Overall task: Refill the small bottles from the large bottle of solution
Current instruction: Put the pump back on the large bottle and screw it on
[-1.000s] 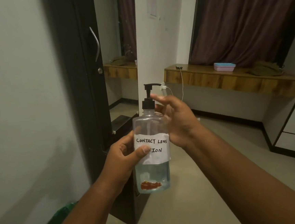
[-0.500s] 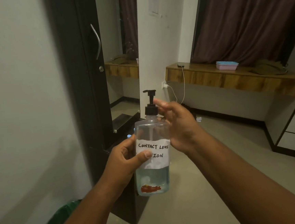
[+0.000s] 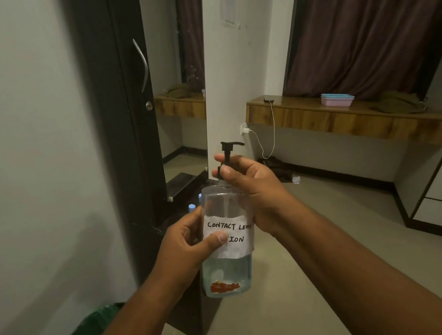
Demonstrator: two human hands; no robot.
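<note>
The large bottle (image 3: 226, 244) of solution is held upright in mid-air in front of the dark cabinet (image 3: 121, 138), its handwritten paper label (image 3: 229, 234) facing the camera and clear liquid showing only in its lower part. A change is seen at its black pump (image 3: 229, 153): where the right hand (image 3: 251, 188) was merely touching the neck with loose fingers a second ago, the collar at the base of the pump is now pinched between thumb and curled fingertips. The body of the bottle is gripped by the left hand (image 3: 186, 246), thumb laid across the label and fingers wrapped behind, as it was before. The bottle has also been brought slightly lower and closer.

This is judged to be the start of unscrewing the pump, so that solution can be poured; whether the collar has yet been turned cannot be told. Two blue caps (image 3: 195, 203), taken to be the small bottles, are glimpsed on the cabinet ledge just behind the left hand. No filling is seen yet, so the task is judged to be at an early stage.
</note>
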